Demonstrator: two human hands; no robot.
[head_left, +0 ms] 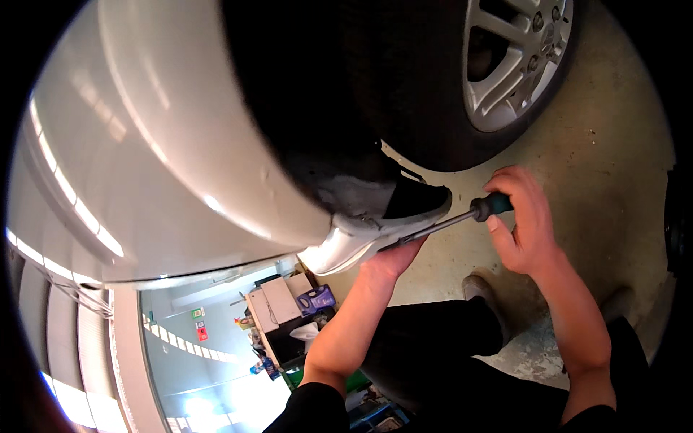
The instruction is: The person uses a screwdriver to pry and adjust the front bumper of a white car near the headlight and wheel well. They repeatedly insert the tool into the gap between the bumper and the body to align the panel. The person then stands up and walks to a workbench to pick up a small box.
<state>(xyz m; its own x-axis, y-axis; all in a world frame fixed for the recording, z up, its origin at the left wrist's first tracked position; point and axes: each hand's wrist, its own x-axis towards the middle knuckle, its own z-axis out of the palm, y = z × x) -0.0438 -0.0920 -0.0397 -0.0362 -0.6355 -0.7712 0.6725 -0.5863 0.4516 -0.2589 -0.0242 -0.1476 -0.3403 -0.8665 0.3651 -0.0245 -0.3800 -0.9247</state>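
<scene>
Right hand curls closed round the screwdriver, whose shaft runs to the car's lower trim near the wheel; left hand lies beneath, openness untellable — seemingly prying or driving; next calls for a steady, seated tip.

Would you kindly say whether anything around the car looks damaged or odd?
The floor near the shoe looks worn: pale and patchy, unlike the smoother area by the wheel. Small marks also show on the car panel near its edge; dents or reflections, I cannot tell.
</scene>
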